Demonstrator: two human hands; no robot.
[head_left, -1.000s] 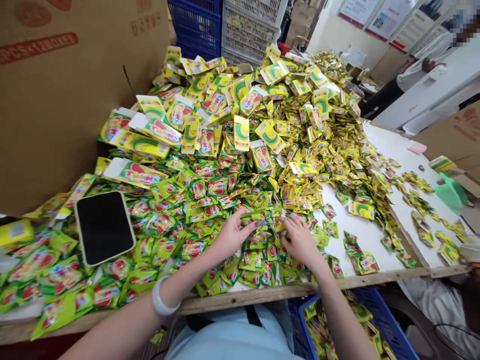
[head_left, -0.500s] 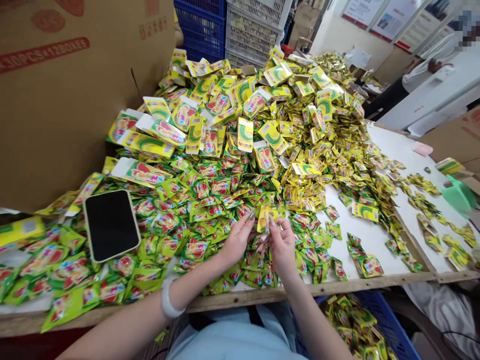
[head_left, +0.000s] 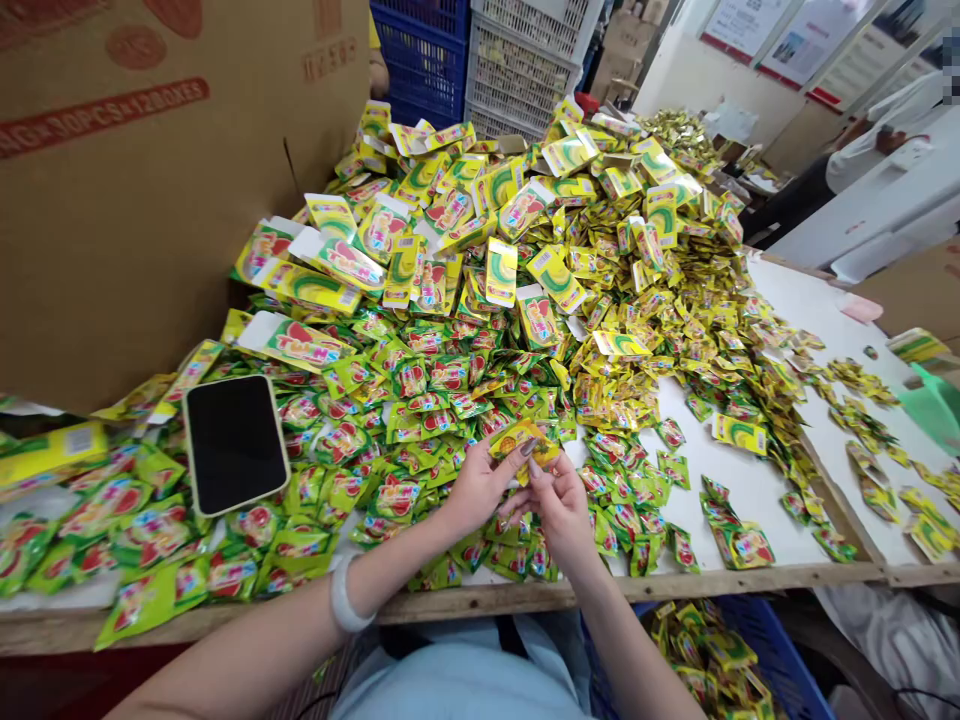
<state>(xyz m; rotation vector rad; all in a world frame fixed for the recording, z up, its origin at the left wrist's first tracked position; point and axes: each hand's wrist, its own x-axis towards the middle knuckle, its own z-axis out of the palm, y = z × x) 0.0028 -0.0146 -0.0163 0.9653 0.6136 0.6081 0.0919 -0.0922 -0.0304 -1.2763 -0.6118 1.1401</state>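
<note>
Both hands meet near the table's front edge. My left hand (head_left: 480,484) pinches a small yellow candy packet (head_left: 516,438) that lies tilted across the fingertips. Thumb and fingers of my right hand (head_left: 556,500) close on the right end of the same packet. Around and behind them spreads a heap of green packets with watermelon prints (head_left: 450,372), and yellow packets (head_left: 611,395) lie further right. Folded candy boxes (head_left: 337,262) in yellow and green rest on top of the heap.
A black-screened tablet (head_left: 235,445) lies on packets at the left, beside a large cardboard box (head_left: 150,200). Blue crates (head_left: 424,60) and white crates (head_left: 521,65) stand behind. A blue bin (head_left: 780,650) of packets sits below the table edge (head_left: 675,584). A person (head_left: 862,150) stands at the far right.
The yellow packet has turned from upright to lying sideways, and my hands have drawn closer together around it. The whole view has shifted slightly, moving the scene to the right.
</note>
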